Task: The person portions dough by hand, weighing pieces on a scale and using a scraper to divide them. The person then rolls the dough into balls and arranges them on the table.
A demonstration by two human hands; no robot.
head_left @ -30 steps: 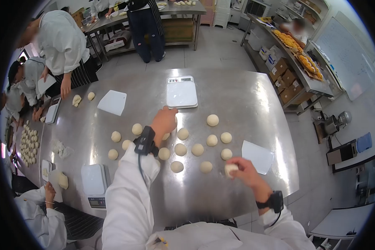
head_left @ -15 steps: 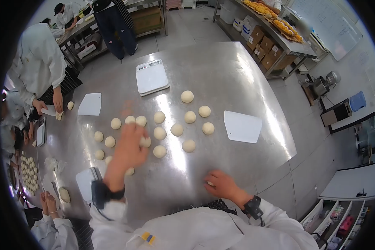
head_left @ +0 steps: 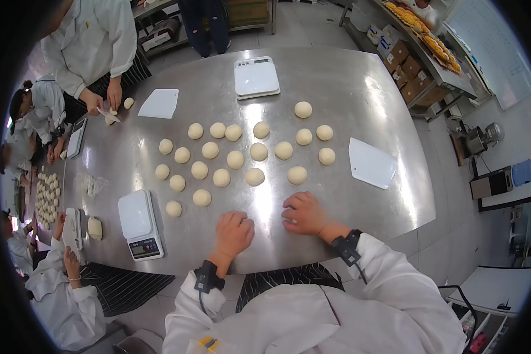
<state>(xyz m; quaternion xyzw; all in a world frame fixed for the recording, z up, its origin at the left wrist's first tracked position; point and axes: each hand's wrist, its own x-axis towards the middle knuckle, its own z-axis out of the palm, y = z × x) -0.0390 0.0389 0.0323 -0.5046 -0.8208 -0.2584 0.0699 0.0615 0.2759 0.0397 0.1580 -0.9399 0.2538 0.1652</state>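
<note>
My left hand [head_left: 235,232] rests low over the steel table near its front edge, fingers curled down; whatever lies under them is hidden. To its right, my right hand [head_left: 304,213] is cupped on the tabletop, and a pale bit of a dough piece shows between its fingers. Beyond both hands, several round dough balls [head_left: 254,176] sit spaced apart in loose rows. The nearest to my left hand is a dough ball [head_left: 202,197] up and to its left. Another dough ball [head_left: 297,175] lies just beyond my right hand.
White scrapers lie at right [head_left: 373,163] and far left [head_left: 159,104]. One scale [head_left: 257,77] stands at the back, another scale [head_left: 139,224] at front left. A co-worker's hands [head_left: 103,101] handle dough at the far left. Other people stand along the left side.
My left hand has drawn back from among the dough balls toward the front edge, beside my right hand. The view has shifted, and the front-left scale is now uncovered.
</note>
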